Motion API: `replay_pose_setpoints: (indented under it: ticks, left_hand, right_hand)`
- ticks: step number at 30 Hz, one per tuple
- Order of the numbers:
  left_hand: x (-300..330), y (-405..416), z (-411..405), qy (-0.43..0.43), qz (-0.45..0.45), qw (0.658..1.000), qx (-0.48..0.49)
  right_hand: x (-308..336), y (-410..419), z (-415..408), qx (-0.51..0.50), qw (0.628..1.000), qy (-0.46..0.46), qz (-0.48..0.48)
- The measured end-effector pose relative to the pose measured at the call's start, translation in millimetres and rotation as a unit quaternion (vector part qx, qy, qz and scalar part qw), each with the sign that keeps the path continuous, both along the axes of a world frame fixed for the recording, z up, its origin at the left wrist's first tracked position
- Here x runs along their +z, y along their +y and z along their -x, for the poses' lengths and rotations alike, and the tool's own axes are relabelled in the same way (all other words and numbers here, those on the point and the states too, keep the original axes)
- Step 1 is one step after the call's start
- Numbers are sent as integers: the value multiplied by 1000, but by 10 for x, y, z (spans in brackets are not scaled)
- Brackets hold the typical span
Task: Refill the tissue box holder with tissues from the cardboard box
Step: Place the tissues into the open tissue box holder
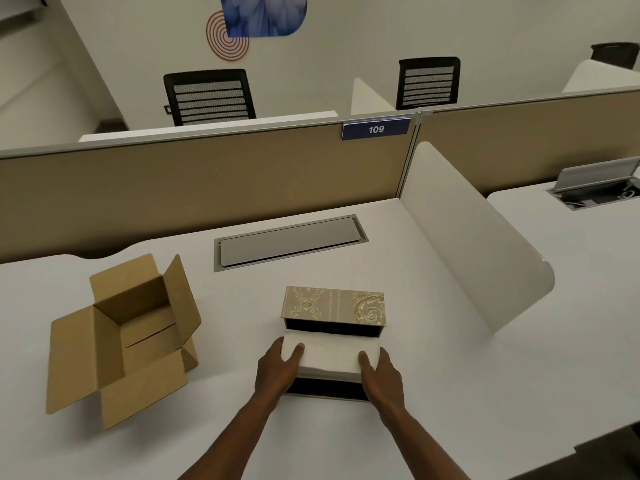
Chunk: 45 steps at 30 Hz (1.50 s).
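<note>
Right now my tissues, a white stack, sit between my two hands just above the open tissue box holder, whose patterned beige lid stands up at the far side while its dark inside shows both behind and in front of the stack. My left hand has its grip clamped on the stack's left end, thumb lying on top; my right hand has its grip clamped on the right end the same way, thumb on the top face. Whether the stack's underside already touches the holder's floor I cannot tell. Off to the left, well apart from the holder, the cardboard box stands on the white desk with all its flaps spread open and its inside bare brown. Beyond the holder a grey cable hatch lies shut and flush in the desk. A white curved divider rises at the desk's right edge, and a tan partition carrying a blue tag marked 109 runs along the back, with two black mesh chairs behind it.
</note>
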<state>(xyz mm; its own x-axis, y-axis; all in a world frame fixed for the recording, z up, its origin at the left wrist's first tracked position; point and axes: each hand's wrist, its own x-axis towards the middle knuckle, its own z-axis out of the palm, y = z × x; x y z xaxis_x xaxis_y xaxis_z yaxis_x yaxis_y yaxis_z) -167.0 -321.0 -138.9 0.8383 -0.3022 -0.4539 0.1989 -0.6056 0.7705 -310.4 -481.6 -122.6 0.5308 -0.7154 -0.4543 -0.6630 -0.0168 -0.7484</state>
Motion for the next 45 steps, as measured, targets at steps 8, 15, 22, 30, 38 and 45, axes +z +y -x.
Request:
replay_pose_setpoints:
  ticks: [8,15,22,30,38,45]
  left_hand:
    - [-19,-118,371,-399,34,903,-157]
    - [-341,-247,209,-405,-69,839,-358]
    - [-292,-119,36,-414,-110,839,-337]
    - [-267,-5,-109,-339,-108,882,-310]
    - [-51,24,69,-375,53,925,-23]
    - [-54,37,169,-78,67,991,90]
  right_hand:
    - [-113,149,-17,-7,947,-86,308]
    - [-417,215,-145,291,862,-65,409]
    - [-520,87,-38,295,863,16,409]
    - [-486,38,-39,282,891,-16,356]
    - [-270,-21,95,148,918,-132,344]
    - [-119,-19,92,-89,993,-68,44]
